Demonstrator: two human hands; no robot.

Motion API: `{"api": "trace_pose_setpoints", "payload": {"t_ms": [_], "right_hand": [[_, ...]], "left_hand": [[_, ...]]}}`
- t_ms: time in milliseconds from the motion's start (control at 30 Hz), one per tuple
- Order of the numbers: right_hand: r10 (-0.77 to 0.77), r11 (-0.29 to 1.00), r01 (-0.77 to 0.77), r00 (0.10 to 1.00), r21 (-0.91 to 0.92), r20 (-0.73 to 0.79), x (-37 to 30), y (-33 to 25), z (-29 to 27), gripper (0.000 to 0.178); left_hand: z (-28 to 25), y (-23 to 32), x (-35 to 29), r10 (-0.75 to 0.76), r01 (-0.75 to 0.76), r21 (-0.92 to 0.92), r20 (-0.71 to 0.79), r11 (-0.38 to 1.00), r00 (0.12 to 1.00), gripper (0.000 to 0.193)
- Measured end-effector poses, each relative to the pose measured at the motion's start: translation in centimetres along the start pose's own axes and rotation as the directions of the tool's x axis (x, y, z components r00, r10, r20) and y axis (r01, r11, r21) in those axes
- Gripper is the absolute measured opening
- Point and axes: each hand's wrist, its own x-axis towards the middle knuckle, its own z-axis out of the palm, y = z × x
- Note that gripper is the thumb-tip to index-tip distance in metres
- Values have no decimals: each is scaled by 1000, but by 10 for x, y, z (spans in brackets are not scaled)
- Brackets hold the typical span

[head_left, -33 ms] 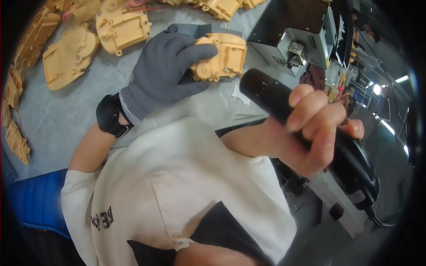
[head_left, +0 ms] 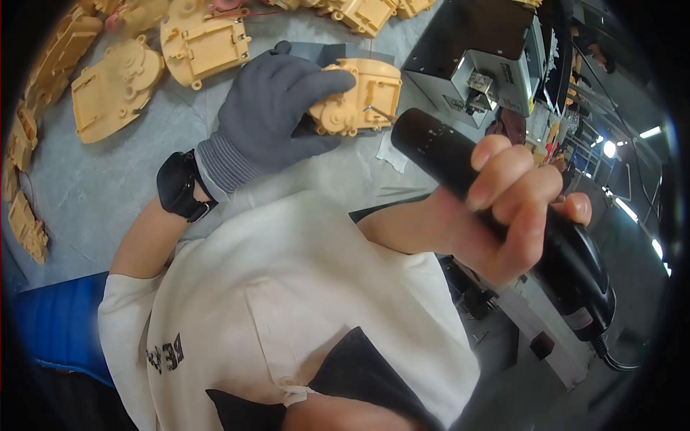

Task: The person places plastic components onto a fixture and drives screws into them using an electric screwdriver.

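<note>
Right up front, the bare right hand (head_left: 514, 208) is wrapped round a black power tool (head_left: 571, 269); past it, the gloved left hand (head_left: 266, 108), half-curled, holds a yellow housing (head_left: 377, 85) at the tool's tip; farther, more housings (head_left: 205, 47) lie spread.

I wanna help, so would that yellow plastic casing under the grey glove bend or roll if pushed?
Probably stiff: the yellow plastic casing has moulded walls. Its boxy shape suggests sliding, not rolling. The small edge tabs might snap.

There is room to pass over the open surface (head_left: 93, 194) left of the gloved left hand (head_left: 269, 108); yellow housings (head_left: 205, 47) block the far side, a black-topped box (head_left: 467, 32) the right.
</note>
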Motion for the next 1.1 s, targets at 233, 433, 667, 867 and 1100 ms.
{"api": "trace_pose_setpoints", "payload": {"t_ms": [233,433,667,867,1100], "right_hand": [[-32,999,31,999,-38,-25,11,17,10,31],[-42,999,41,999,-13,-32,14,26,12,31],[-33,999,32,999,19,2,14,33,7,32],[-15,1000,15,1000,24,-3,12,30,7,31],[-29,999,30,999,36,-17,10,30,4,33]], "left_hand": [[1,2,-1,-25,26,6,-141,1000,990,77],[0,1,-4,-61,59,-40,-54,997,997,82],[1,-1,-3,-39,36,-38,-69,999,997,80],[1,0,-2,-35,33,-30,-68,999,997,78],[-2,0,-3,-1,-1,-33,-49,999,999,78]]}}
